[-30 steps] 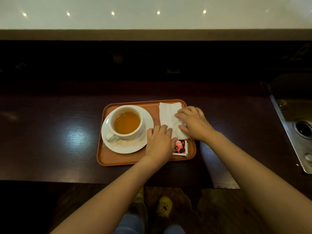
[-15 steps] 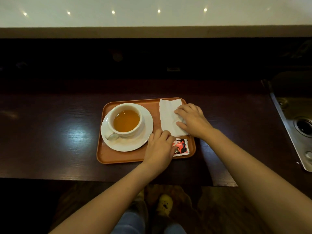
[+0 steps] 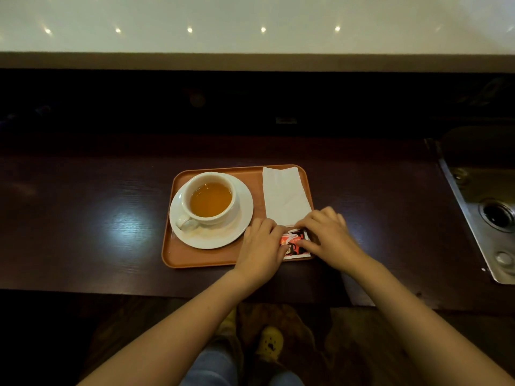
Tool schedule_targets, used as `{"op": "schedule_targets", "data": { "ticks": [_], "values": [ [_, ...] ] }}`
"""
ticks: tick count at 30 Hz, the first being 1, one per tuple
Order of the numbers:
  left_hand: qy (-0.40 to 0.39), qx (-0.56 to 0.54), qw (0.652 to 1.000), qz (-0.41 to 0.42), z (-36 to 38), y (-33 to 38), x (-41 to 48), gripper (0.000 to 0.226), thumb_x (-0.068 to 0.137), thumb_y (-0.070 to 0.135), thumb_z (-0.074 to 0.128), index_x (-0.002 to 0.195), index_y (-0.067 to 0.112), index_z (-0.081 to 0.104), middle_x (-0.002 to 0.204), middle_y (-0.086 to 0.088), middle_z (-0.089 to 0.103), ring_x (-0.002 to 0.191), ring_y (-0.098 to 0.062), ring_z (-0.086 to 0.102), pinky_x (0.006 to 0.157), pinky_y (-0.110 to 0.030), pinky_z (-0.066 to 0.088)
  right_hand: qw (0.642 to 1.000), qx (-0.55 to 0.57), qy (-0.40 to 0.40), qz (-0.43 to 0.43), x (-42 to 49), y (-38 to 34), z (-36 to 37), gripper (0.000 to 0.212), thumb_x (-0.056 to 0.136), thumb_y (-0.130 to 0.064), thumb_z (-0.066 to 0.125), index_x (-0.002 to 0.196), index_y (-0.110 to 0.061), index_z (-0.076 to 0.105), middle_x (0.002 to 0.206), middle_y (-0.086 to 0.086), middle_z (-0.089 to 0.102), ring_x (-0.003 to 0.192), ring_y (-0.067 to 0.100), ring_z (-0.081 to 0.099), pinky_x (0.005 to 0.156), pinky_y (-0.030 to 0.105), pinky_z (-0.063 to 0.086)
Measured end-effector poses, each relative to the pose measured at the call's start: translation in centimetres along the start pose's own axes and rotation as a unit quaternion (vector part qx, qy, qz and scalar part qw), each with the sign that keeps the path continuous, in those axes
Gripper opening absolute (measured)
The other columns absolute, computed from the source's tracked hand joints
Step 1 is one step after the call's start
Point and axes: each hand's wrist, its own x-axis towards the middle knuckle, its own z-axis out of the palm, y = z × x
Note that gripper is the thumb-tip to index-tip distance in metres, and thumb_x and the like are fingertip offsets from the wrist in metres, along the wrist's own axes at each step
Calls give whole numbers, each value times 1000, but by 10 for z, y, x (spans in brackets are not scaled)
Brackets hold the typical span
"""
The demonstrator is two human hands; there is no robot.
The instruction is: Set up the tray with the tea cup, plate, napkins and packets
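Tray (image 3: 200, 257): orange, rectangular, rounded corners, lying flat on the dark table (image 3: 83, 224); its near long edge sits close to the table's near edge.
Tea cup (image 3: 210, 199): white, filled with amber tea, standing upright on the plate (image 3: 239, 227) in the tray's left half; handle points toward the near left.
Napkin (image 3: 285, 195): white, folded, lying flat along the tray's right side, its far end reaching the far rim.
Packets (image 3: 295, 245): red, black and white, in the tray's near right corner, just below the napkin's near end; how many there are I cannot tell.
Left hand (image 3: 260, 249): palm down on the tray, fingers curled, fingertips pressing on the packets' left edge.
Right hand (image 3: 327, 240): palm down over the tray's right rim, fingers bent, touching the packets' right side and top.
Open room: broad bare table to the left of the tray; a narrower bare stretch to the right before the metal sink (image 3: 490, 215).
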Motion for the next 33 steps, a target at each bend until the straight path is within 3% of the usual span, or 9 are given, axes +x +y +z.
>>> {"op": "schedule_targets", "data": {
  "ticks": [7, 11, 14, 17, 19, 20, 24, 28, 33],
  "values": [
    [12, -16, 999, -33, -1, 4, 1, 34, 91, 34, 49, 122, 19, 50, 122, -4, 52, 112, -18, 41, 95, -33, 38, 1000, -5, 7, -9, 8, 0, 2, 28, 83, -40, 58, 108, -27, 57, 109, -5, 58, 100, 14, 38, 78, 28, 22],
    [76, -111, 990, -47, -24, 6, -19, 34, 89, 27, 51, 122, 21, 49, 124, 0, 49, 115, -13, 39, 94, -23, 35, 998, 29, 48, -1, 13, -11, -6, 30, 85, -32, 58, 113, -23, 55, 111, -2, 57, 104, 16, 41, 82, 28, 25],
    [185, -184, 962, -82, -51, -12, -51, 36, 86, 17, 55, 121, 25, 49, 118, 8, 47, 110, -4, 42, 92, -17, 34, 991, 110, 69, -2, 34, -34, -16, 32, 87, -28, 55, 119, -22, 53, 118, -1, 58, 112, 16, 43, 91, 30, 34],
    [279, -256, 892, -249, -71, -46, -72, 44, 85, 12, 55, 126, 21, 44, 123, 2, 47, 110, -14, 49, 93, -32, 45, 976, 214, 26, 13, 61, -64, -22, 39, 91, -24, 49, 129, -21, 46, 133, 4, 51, 124, 19, 41, 103, 37, 36],
    [268, -318, 841, -346, -77, -63, -72, 46, 86, 14, 55, 129, 22, 42, 130, -3, 48, 114, -17, 50, 96, -41, 46, 963, 265, -13, 37, 78, -82, -21, 43, 92, -21, 46, 135, -22, 40, 139, 7, 45, 127, 22, 40, 104, 39, 35],
    [249, -331, 837, -359, -78, -67, -70, 45, 87, 16, 53, 130, 22, 43, 133, -4, 47, 116, -18, 50, 99, -43, 46, 956, 287, -31, 48, 84, -90, -19, 44, 93, -19, 44, 136, -23, 38, 141, 7, 44, 128, 23, 40, 104, 38, 35],
    [194, -340, 844, -366, -78, -73, -57, 48, 88, 14, 47, 135, 16, 41, 138, -6, 43, 121, -21, 47, 102, -45, 43, 916, 379, -76, 110, 96, -109, -10, 45, 94, -13, 40, 137, -23, 37, 145, 5, 42, 131, 22, 40, 102, 32, 36],
    [197, -352, 849, -342, -82, -77, -52, 36, 87, 10, 46, 120, 22, 51, 113, 7, 49, 104, -14, 50, 83, -28, 44, 902, 409, -53, 129, 87, -117, -4, 48, 92, -5, 39, 135, -25, 40, 142, 4, 45, 129, 20, 41, 99, 28, 35],
    [179, -353, 854, -338, -88, -93, -47, 48, 86, 10, 47, 133, 17, 44, 127, -2, 47, 113, -17, 49, 95, -32, 42, 894, 417, -13, 165, 76, -124, 1, 46, 92, -4, 39, 135, -21, 42, 142, 5, 46, 130, 21, 42, 101, 31, 38]
  ]
}}
